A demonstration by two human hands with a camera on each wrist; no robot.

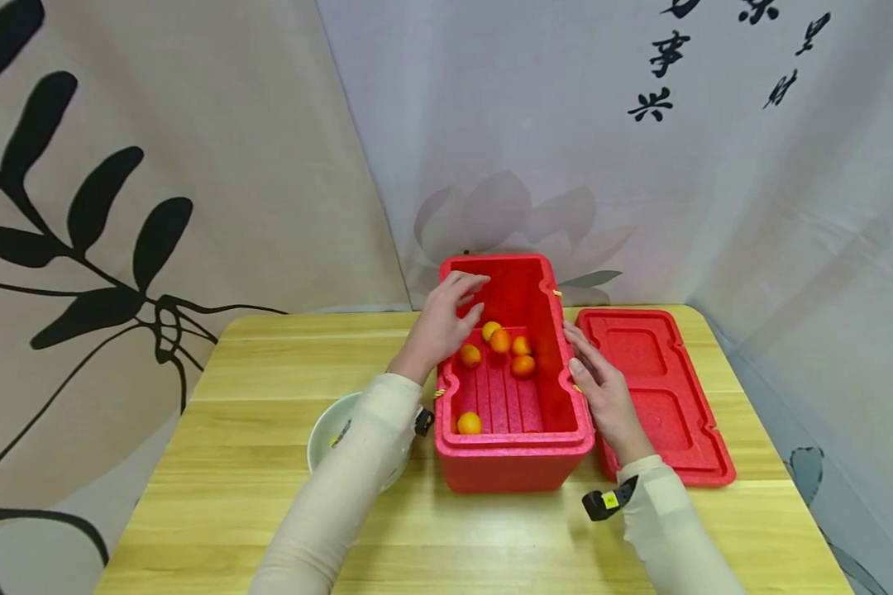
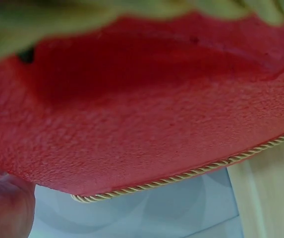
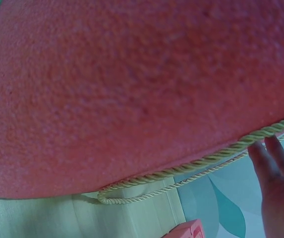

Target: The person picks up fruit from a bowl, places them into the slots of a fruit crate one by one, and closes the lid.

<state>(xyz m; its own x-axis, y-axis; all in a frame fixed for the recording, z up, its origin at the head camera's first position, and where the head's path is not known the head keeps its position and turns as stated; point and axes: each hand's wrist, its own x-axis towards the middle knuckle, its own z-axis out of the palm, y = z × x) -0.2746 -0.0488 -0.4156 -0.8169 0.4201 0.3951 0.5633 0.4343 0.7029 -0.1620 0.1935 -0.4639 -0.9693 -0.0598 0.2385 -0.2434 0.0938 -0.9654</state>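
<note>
A red foam box (image 1: 506, 473) stands uncovered on the table with several small round orange and yellow fruits (image 1: 500, 341) on its floor. Over the box's left rim reaches my left hand (image 1: 446, 318), its fingers loosely bent above the interior and nothing visible in them. My right hand (image 1: 603, 397) rests against the outside of the right rim, fingers extended. In the right wrist view those fingers (image 3: 265, 161) touch or lie very near a twisted gold rope (image 3: 201, 162) along the box side. Another stretch of gold rope (image 2: 181, 176) shows in the left wrist view.
Right of the box, a red lid (image 1: 658, 413) lies flat on the wooden table (image 1: 268, 512). A pale bowl (image 1: 318, 438) sits left of the box, partly hidden by my left forearm. Behind the table hangs a printed curtain (image 1: 491, 124).
</note>
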